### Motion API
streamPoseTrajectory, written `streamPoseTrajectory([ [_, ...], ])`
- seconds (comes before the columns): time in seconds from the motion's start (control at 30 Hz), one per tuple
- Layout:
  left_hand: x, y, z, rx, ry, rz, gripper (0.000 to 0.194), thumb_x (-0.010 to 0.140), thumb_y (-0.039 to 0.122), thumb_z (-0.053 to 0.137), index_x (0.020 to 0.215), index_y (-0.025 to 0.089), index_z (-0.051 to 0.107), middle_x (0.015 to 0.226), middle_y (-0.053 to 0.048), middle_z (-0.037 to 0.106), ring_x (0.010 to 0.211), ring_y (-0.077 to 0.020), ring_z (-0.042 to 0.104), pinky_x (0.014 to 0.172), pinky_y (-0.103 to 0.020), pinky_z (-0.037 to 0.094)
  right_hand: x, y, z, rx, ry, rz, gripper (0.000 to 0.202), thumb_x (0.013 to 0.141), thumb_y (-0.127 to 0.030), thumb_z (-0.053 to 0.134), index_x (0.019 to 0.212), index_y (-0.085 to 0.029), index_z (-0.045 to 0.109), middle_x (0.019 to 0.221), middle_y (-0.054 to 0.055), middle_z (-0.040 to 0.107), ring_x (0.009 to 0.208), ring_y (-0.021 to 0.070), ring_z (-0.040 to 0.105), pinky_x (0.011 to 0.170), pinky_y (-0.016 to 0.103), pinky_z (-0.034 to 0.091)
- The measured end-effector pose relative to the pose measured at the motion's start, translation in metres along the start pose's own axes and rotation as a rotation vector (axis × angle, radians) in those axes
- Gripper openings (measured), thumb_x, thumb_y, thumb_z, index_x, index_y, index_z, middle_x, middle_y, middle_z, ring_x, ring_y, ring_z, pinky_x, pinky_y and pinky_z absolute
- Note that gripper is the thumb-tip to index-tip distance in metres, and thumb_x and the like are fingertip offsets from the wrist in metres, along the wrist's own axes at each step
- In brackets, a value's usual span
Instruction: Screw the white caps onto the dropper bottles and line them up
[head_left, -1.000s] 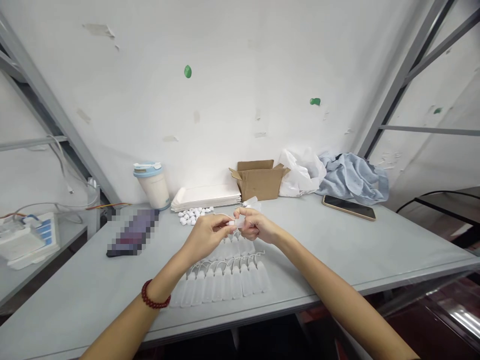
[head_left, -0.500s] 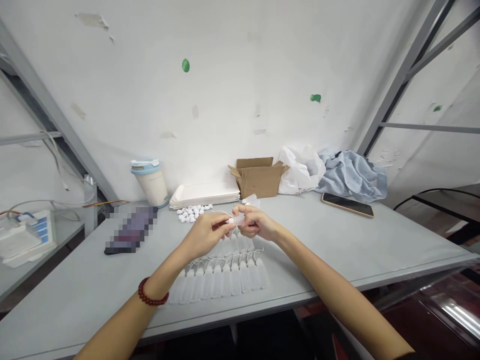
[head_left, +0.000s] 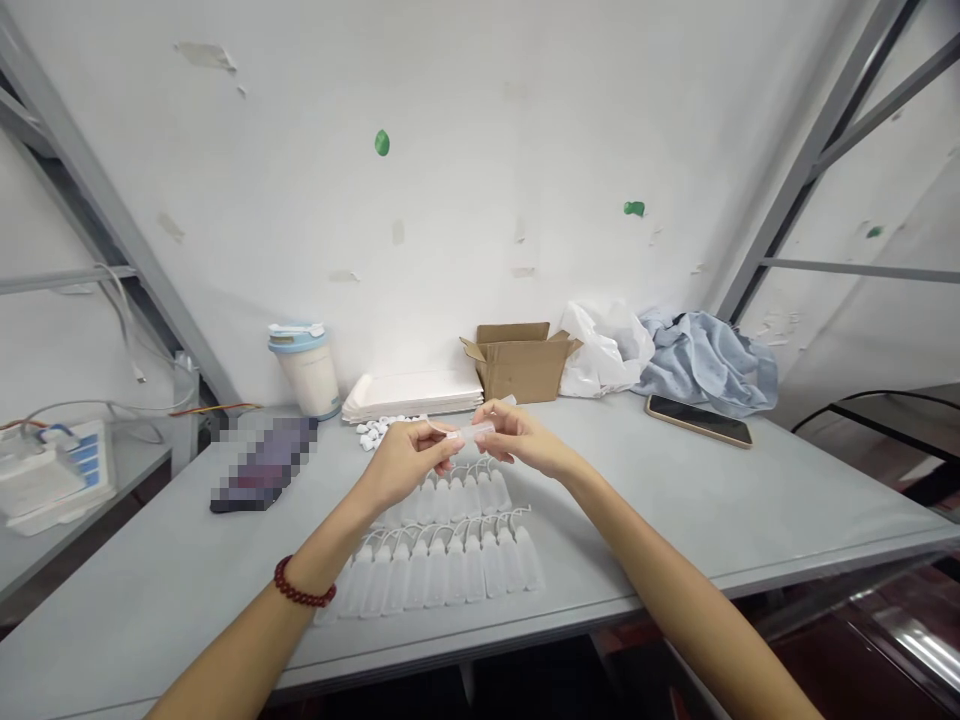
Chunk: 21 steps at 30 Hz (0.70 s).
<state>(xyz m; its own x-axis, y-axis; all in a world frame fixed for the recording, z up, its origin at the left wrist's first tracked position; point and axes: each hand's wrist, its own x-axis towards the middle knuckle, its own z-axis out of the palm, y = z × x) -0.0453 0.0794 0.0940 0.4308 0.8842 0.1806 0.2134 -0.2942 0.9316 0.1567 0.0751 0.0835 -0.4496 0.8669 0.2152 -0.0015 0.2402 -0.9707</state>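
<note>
My left hand [head_left: 405, 460], with a red beaded bracelet on its wrist, pinches a small white cap [head_left: 453, 435]. Opposite it, my right hand [head_left: 525, 442] grips a small translucent plastic bottle [head_left: 475, 431] between thumb and fingers. The bottle lies sideways with its neck end at the cap; whether the two are joined is too small to tell. Below my hands, similar bottles with thin white straps at their tops lie in a near row [head_left: 435, 577] and a far row [head_left: 459, 500]. Beyond my left hand is a pile of white caps [head_left: 373, 433], partly hidden.
Along the wall stand a lidded cup [head_left: 309, 375], a white stack of flat sheets or trays [head_left: 412, 393], an open cardboard box [head_left: 525, 368] and a white plastic bag [head_left: 606, 355]. Blue cloth [head_left: 701, 360] and a phone [head_left: 697, 420] are at right; a blurred dark item [head_left: 266, 465] lies left.
Both hands remain together over the rows. The right hand's fingers have shifted on the bottle, showing more of it. The view has tilted slightly, so the scene sits a little lower.
</note>
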Motion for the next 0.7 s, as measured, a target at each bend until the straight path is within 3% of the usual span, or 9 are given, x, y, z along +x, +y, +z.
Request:
streamPoseTrajectory([
  [0.1, 0.002, -0.006, 0.000, 0.015, 0.061, 0.050, 0.027, 0.071, 0.033, 0.069, 0.087, 0.011, 0.072, 0.055, 0.000, 0.060, 0.052, -0.0118, 0.054, 0.052, -0.024, 0.044, 0.001, 0.004, 0.000, -0.104, 0.070, -0.034, 0.022, 0.079, -0.034, 0.063, 0.091, -0.018, 0.053, 0.066, -0.001, 0.061, 0.049, 0.0079, 0.044, 0.045, 0.021, 0.033],
  [0.3, 0.003, -0.016, 0.004, 0.151, 0.177, 0.312, 0.021, 0.071, 0.028, 0.069, 0.086, 0.014, 0.074, 0.073, -0.005, 0.068, 0.061, -0.0137, 0.056, 0.055, -0.025, 0.046, 0.004, 0.013, 0.001, -0.052, 0.082, -0.051, 0.022, 0.081, -0.037, 0.063, 0.084, -0.018, 0.054, 0.054, -0.005, 0.058, 0.043, 0.0071, 0.042, 0.045, 0.021, 0.033],
  [0.4, 0.003, -0.014, 0.004, 0.132, 0.135, 0.243, 0.023, 0.074, 0.031, 0.068, 0.087, 0.013, 0.073, 0.066, -0.003, 0.067, 0.056, -0.0130, 0.058, 0.054, -0.024, 0.047, 0.005, 0.013, 0.002, -0.017, 0.118, -0.044, 0.026, 0.082, -0.042, 0.061, 0.082, -0.018, 0.052, 0.049, -0.005, 0.055, 0.041, 0.0075, 0.041, 0.043, 0.021, 0.031],
  [0.57, 0.004, -0.007, 0.002, 0.081, -0.061, 0.050, 0.036, 0.082, 0.045, 0.059, 0.069, 0.012, 0.066, 0.058, -0.003, 0.063, 0.052, -0.0122, 0.059, 0.055, -0.024, 0.049, 0.004, 0.009, 0.004, -0.038, 0.132, -0.059, 0.030, 0.080, -0.045, 0.061, 0.084, -0.017, 0.053, 0.053, -0.005, 0.054, 0.044, 0.0076, 0.041, 0.044, 0.021, 0.030],
  [0.7, 0.005, -0.007, 0.004, -0.010, -0.062, -0.029, 0.038, 0.082, 0.047, 0.059, 0.069, 0.011, 0.066, 0.065, -0.004, 0.064, 0.053, -0.0113, 0.059, 0.053, -0.023, 0.049, 0.002, 0.005, 0.004, -0.163, 0.160, -0.085, 0.029, 0.083, -0.045, 0.057, 0.080, -0.016, 0.056, 0.057, -0.004, 0.050, 0.050, 0.0084, 0.042, 0.048, 0.022, 0.031],
])
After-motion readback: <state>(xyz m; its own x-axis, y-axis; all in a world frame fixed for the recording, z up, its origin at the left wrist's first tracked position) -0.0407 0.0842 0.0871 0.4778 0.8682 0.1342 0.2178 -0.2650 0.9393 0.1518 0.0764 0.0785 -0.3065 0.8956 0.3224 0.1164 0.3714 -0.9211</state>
